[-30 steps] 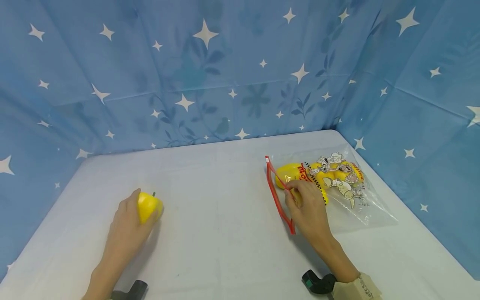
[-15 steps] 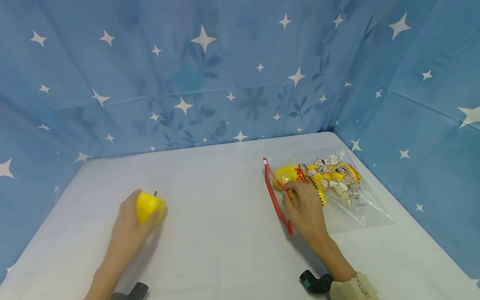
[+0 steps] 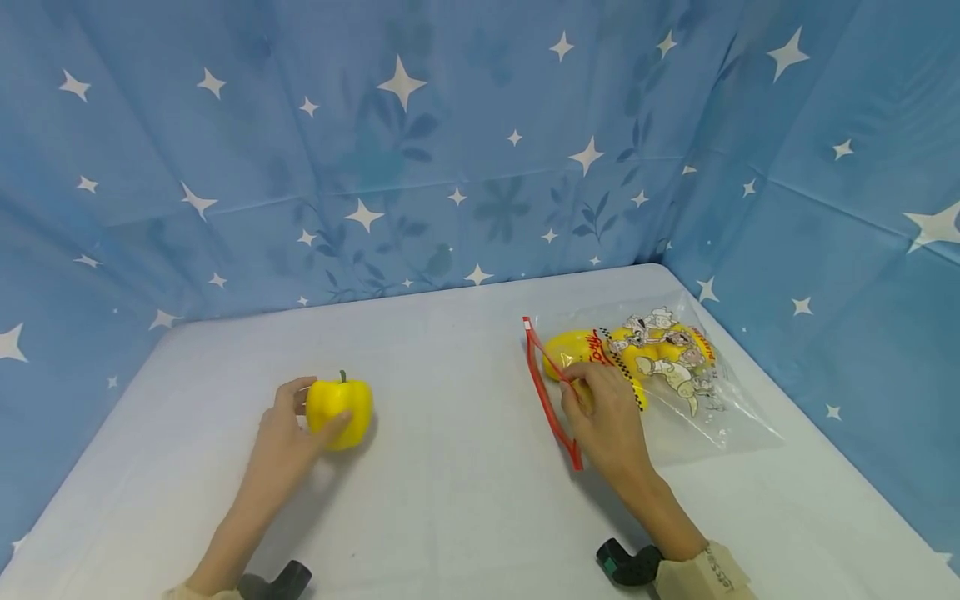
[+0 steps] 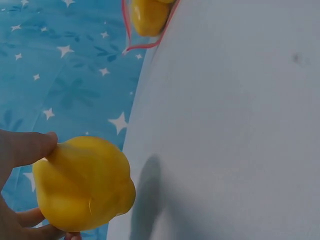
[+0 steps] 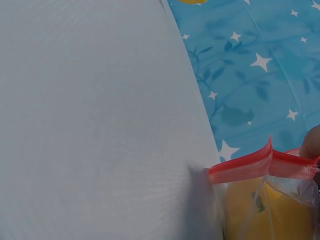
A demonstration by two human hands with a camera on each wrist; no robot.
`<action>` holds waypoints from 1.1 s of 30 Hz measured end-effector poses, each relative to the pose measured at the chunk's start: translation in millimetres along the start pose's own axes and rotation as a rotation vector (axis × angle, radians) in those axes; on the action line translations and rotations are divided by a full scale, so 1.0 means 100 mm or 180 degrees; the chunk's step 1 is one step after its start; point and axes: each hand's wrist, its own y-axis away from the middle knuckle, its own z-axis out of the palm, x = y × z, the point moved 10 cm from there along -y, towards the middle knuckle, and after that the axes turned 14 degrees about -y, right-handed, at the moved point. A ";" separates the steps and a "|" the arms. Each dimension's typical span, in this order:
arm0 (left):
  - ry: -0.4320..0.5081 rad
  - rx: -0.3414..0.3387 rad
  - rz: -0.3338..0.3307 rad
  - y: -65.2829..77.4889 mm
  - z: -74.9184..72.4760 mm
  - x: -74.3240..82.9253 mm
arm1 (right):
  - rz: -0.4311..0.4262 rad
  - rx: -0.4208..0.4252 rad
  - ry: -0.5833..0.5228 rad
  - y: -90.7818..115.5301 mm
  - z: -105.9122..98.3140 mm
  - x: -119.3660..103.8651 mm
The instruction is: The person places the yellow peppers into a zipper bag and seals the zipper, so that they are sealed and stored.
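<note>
My left hand (image 3: 288, 437) grips a yellow bell pepper (image 3: 347, 412) with a green stem, thumb on its near side and fingers behind. In the left wrist view the pepper (image 4: 85, 185) sits between thumb and fingers, with its shadow on the table beside it. On the right, my right hand (image 3: 611, 421) pinches the red zip edge (image 3: 551, 404) of a clear zip bag (image 3: 742, 417) printed with cartoon figures. The bag's mouth gapes toward the left. Inside lie several yellow things, and the right wrist view shows a yellow one (image 5: 250, 210) with a green spot behind the plastic.
A white-covered table (image 3: 442, 517) lies under everything. Blue star-patterned curtains (image 3: 450, 125) stand along its back, left and right sides. A black wrist device (image 3: 630, 565) is worn at the right wrist, and another (image 3: 281, 582) at the left.
My left hand has moved to the right with the bell pepper, which now shows more of its front and stem. The right hand keeps its hold on the bag's edge.
</note>
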 end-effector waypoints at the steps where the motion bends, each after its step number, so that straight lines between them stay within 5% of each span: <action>1: 0.0006 -0.0008 -0.0009 -0.01 0.02 0.02 | 0.0001 0.0002 0.0002 0.00 0.00 0.00; 18: 0.0384 -0.0079 0.0423 -0.05 0.29 0.44 | 0.0064 -0.0032 0.0013 0.02 0.00 0.02; 33: 0.0682 -0.0235 0.0965 -0.14 0.48 1.01 | 0.0046 -0.0037 0.0037 0.01 0.01 0.01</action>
